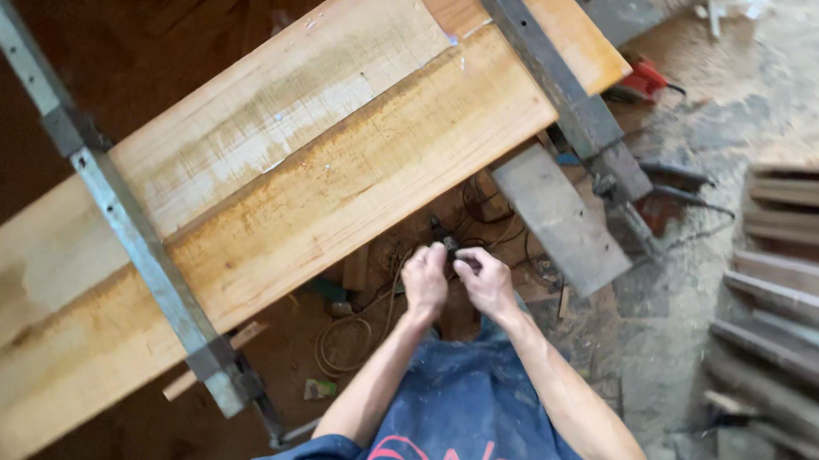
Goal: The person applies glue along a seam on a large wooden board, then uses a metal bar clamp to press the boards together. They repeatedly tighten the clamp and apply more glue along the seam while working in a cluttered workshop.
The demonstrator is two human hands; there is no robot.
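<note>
Your left hand [425, 282] and right hand [485, 280] meet just beside the clamped boards [337, 156], fingers closed round a small dark part [451, 248]; boards already clamped, the part unfinished in hand

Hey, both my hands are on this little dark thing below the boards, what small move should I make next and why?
Probably steady it with the left hand and keep working it with the right hand's fingertips. Both hands pinch the small dark object in mid-air, apart from the clamped boards, over loose cords on the floor. What the object is cannot be told.
</note>
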